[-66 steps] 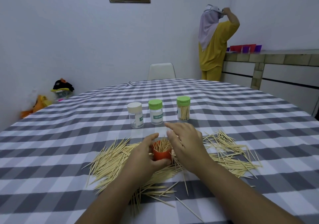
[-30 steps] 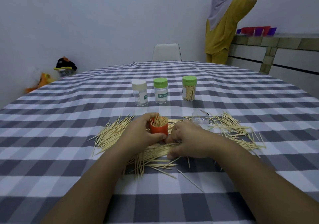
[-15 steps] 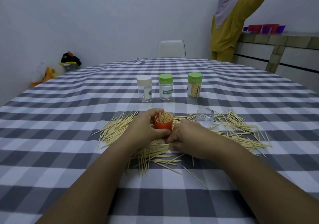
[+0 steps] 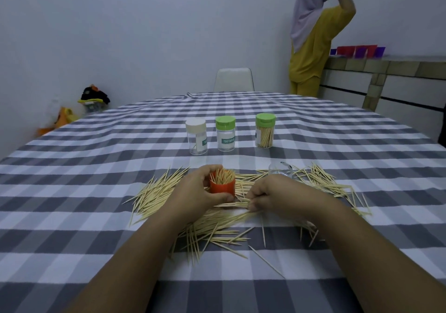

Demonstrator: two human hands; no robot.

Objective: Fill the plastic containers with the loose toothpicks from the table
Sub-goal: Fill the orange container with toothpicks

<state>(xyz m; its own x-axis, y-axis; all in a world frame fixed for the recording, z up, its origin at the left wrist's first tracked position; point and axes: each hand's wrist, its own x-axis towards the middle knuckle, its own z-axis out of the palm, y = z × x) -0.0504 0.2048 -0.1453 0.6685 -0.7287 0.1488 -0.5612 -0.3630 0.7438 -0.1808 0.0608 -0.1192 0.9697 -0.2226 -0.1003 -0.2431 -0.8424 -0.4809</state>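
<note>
- The left hand (image 4: 200,189) is curled round the red cup (image 4: 222,186) and holds it upright near the middle of the table (image 4: 72,192), a bit toward the near edge.
- The cup is open at the top, with sticks standing in it.
- The right hand (image 4: 270,192) sits just right of the cup and pinches a small bunch of toothpicks (image 4: 231,205) down on the cloth.
- That bunch lies flat, with its long way running left to right and its tips pointing at the bottom of the cup.
- I think the bunch must be tipped up on end so it can drop into the cup.
- The right hand is the one nearer the pile (image 4: 321,183), which spreads toward the right edge.
- A clear lid (image 4: 280,169) lies just past the right hand.
- Three jars (image 4: 225,134) stand in a row farther back.
</note>
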